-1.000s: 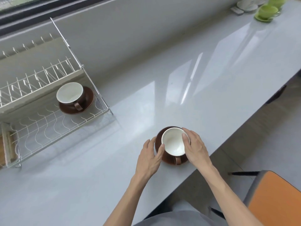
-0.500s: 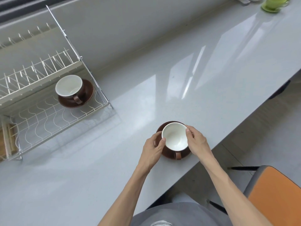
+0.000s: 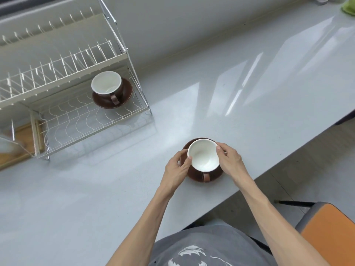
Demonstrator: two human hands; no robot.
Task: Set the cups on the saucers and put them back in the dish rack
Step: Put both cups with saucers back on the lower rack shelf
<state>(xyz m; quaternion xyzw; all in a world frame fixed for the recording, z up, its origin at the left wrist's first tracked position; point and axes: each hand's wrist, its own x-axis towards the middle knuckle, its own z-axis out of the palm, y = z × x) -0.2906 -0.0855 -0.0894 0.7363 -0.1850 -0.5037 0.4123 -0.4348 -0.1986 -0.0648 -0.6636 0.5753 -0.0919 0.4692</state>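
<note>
A brown cup with a white inside point(image 3: 203, 157) stands on a brown saucer point(image 3: 212, 175) near the counter's front edge, its handle toward me. My left hand point(image 3: 175, 170) grips the set from the left, thumb on the cup's rim and fingers at the saucer's edge. My right hand point(image 3: 229, 160) holds it from the right in the same way. Whether the set is lifted off the counter I cannot tell. A second brown cup point(image 3: 106, 85) sits on its saucer point(image 3: 125, 95) on the lower shelf of the wire dish rack point(image 3: 76, 120) at the left.
The rack's upper shelf point(image 3: 57, 62) overhangs part of the lower one. A wooden board point(image 3: 13, 150) lies left of the rack. A green cup point(image 3: 348, 7) is at the far right corner. An orange chair point(image 3: 330, 233) stands at my right, beyond the counter's edge.
Both hands have closed in tighter on the cup and saucer, the thumbs now on the rim. The view has shifted so the rack appears closer to the middle.
</note>
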